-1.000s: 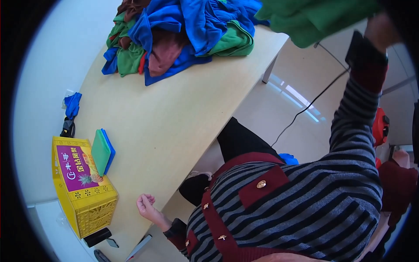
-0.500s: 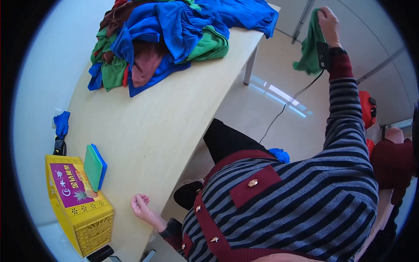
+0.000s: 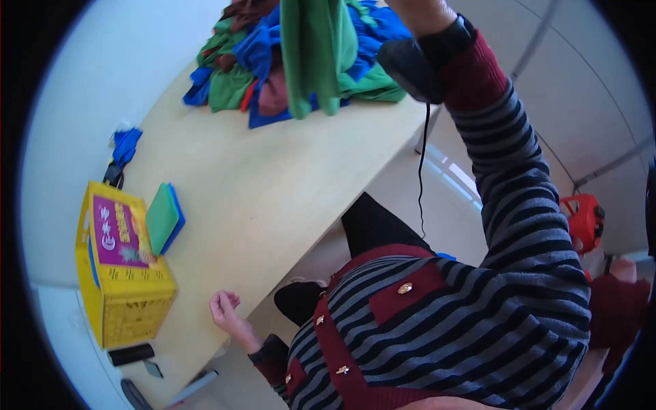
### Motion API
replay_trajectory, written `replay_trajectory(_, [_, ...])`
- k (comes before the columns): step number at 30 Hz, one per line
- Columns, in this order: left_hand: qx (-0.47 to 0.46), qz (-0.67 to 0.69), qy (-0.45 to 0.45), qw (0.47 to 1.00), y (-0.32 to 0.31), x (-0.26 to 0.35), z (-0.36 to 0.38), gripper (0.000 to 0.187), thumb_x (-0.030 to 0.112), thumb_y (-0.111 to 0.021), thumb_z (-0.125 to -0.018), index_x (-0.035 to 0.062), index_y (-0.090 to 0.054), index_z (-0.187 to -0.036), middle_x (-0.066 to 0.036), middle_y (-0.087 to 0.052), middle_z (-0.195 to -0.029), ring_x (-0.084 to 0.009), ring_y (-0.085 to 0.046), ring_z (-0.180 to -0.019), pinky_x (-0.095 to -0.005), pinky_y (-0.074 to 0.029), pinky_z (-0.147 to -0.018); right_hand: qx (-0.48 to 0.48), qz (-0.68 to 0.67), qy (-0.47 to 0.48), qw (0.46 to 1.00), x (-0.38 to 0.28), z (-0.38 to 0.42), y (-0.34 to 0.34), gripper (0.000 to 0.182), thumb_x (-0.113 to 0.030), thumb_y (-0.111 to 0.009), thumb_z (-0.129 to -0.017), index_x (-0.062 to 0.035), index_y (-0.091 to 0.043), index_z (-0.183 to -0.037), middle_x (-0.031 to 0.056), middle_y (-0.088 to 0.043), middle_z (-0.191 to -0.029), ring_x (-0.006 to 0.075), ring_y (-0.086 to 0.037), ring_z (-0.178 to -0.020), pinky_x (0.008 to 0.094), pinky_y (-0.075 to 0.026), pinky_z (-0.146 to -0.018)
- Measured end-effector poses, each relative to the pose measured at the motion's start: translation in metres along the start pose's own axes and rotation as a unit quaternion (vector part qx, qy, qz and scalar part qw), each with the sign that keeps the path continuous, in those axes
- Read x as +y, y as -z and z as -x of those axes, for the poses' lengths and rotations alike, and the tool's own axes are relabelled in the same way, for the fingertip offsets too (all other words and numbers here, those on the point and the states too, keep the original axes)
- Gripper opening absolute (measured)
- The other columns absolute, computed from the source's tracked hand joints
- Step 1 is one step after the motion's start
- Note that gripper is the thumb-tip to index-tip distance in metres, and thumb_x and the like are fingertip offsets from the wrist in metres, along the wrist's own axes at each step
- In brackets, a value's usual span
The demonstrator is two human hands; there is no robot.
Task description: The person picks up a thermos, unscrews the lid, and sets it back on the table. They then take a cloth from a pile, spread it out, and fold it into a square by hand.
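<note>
My right hand is raised at the top edge, its fingers cut off by the frame. From it hangs a green cloth, in front of a pile of blue, green and brown cloths on the table. A dark box-like device with a black cable is fixed at that wrist. My left hand is low at the table's near edge, fingers curled, with nothing visible in them.
A yellow carton with a purple label stands at the table's left. Against it leans a green and blue flat stack. A blue cloth bundle lies by the wall. Something red is at the right.
My right hand has swung left from beside the table, carrying the green cloth in front of the pile. My left hand stays curled at the table edge. The view has shifted slightly.
</note>
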State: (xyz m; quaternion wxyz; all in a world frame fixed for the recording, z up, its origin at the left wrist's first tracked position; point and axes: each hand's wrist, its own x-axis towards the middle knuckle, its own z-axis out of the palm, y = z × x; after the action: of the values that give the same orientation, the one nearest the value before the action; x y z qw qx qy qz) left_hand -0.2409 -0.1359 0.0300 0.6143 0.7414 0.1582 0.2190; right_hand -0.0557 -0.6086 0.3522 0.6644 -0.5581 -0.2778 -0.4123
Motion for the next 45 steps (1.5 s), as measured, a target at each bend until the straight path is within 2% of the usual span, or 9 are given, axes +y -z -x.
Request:
replay_trajectory(5, [0.004, 0.013, 0.012, 1.000, -0.002, 0.001, 0.016, 0.014, 0.014, -0.060, -0.101, 0.0013, -0.062, -0.096, -0.003, -0.063, -0.082, -0.0110, -0.060, -0.075, -0.0258, -0.050, -0.070, -0.137, 0.022, -0.138, 0.981, 0.027, 0.114, -0.057, 0.008, -0.004, -0.055, -0.097, -0.0027, -0.063, -0.099, -0.0004, -0.059, -0.078, 0.0062, -0.057, -0.067, 0.0241, -0.048, -0.062])
replay_trajectory(7, [-0.003, 0.009, 0.010, 1.000, -0.001, -0.004, 0.018, 0.013, 0.013, -0.060, -0.101, 0.0008, -0.062, -0.096, -0.003, -0.064, -0.083, -0.0106, -0.060, -0.075, -0.0253, -0.050, -0.070, -0.278, 0.211, 0.025, 0.937, 0.075, 0.180, -0.059, 0.015, -0.011, -0.064, -0.090, -0.0086, -0.066, -0.105, 0.0082, -0.063, -0.091, 0.0214, -0.064, -0.075, 0.0336, -0.052, -0.069])
replay_trajectory(14, [-0.035, 0.021, 0.014, 0.999, -0.030, 0.000, 0.021, 0.010, 0.010, -0.059, -0.101, 0.0004, -0.063, -0.100, -0.003, -0.064, -0.085, -0.0095, -0.060, -0.076, -0.0249, -0.051, -0.072, -0.598, 0.151, -0.149, 0.773, 0.068, 0.319, -0.058, 0.011, -0.006, -0.064, -0.082, -0.0041, -0.059, -0.091, 0.0135, -0.062, -0.096, 0.0378, -0.064, -0.086, 0.0459, -0.052, -0.070])
replay_trajectory(20, [-0.130, -0.101, -0.072, 0.984, -0.074, 0.004, 0.011, 0.009, 0.006, -0.066, -0.095, 0.0010, -0.064, -0.102, -0.004, -0.066, -0.088, -0.0111, -0.063, -0.080, -0.0254, -0.052, -0.075, -0.601, 0.087, -0.182, 0.773, 0.062, 0.326, -0.060, 0.010, -0.010, -0.064, -0.083, -0.0050, -0.059, -0.091, 0.0128, -0.060, -0.092, 0.0370, -0.064, -0.081, 0.0450, -0.053, -0.070])
replay_trajectory(22, [-0.200, -0.168, -0.228, 0.938, -0.094, 0.035, 0.017, 0.016, 0.003, -0.071, -0.088, 0.0007, -0.063, -0.102, -0.008, -0.066, -0.089, -0.0155, -0.065, -0.080, -0.0287, -0.053, -0.074, -0.563, 0.049, -0.201, 0.800, 0.065, 0.323, -0.061, 0.012, -0.009, -0.064, -0.083, -0.0049, -0.060, -0.094, 0.0127, -0.061, -0.093, 0.0367, -0.064, -0.083, 0.0435, -0.053, -0.071])
replay_trajectory(25, [-0.163, -0.184, -0.314, 0.917, -0.118, 0.063, 0.037, 0.023, 0.000, -0.072, -0.080, 0.0022, -0.062, -0.100, -0.017, -0.065, -0.096, -0.0314, -0.067, -0.085, -0.0365, -0.055, -0.078, -0.497, 0.049, -0.187, 0.846, 0.064, 0.310, -0.070, 0.014, -0.005, -0.066, -0.083, -0.0035, -0.061, -0.095, 0.0130, -0.061, -0.098, 0.0350, -0.063, -0.087, 0.0401, -0.052, -0.076])
replay_trajectory(30, [-0.072, -0.273, -0.319, 0.905, -0.117, 0.047, 0.035, 0.027, 0.000, -0.073, -0.078, 0.0020, -0.061, -0.102, -0.018, -0.064, -0.102, -0.0347, -0.065, -0.091, -0.0367, -0.054, -0.081, -0.431, 0.014, -0.072, 0.900, 0.063, 0.274, -0.100, 0.012, -0.005, -0.067, -0.088, -0.0020, -0.061, -0.098, 0.0104, -0.063, -0.103, 0.0279, -0.063, -0.094, 0.0352, -0.050, -0.082])
replay_trajectory(39, [-0.073, 0.054, -0.260, 0.961, -0.070, 0.152, -0.041, 0.006, 0.006, -0.057, -0.101, 0.0031, -0.058, -0.106, -0.001, -0.062, -0.101, -0.0077, -0.057, -0.092, -0.0254, -0.047, -0.084, -0.478, -0.254, -0.313, 0.781, 0.044, 0.181, -0.163, 0.007, -0.012, -0.064, -0.099, -0.0061, -0.062, -0.102, -0.0051, -0.062, -0.093, 0.0044, -0.057, -0.089, 0.0220, -0.046, -0.082])
replay_trajectory(45, [-0.103, 0.183, -0.228, 0.951, -0.050, 0.196, -0.067, 0.009, 0.010, -0.058, -0.102, 0.0034, -0.058, -0.107, 0.000, -0.062, -0.101, -0.0079, -0.056, -0.089, -0.0233, -0.046, -0.084, -0.435, -0.286, -0.358, 0.775, 0.034, 0.159, -0.175, 0.009, -0.016, -0.066, -0.099, -0.0083, -0.063, -0.102, -0.0069, -0.062, -0.090, 0.0003, -0.057, -0.087, 0.0195, -0.047, -0.080])
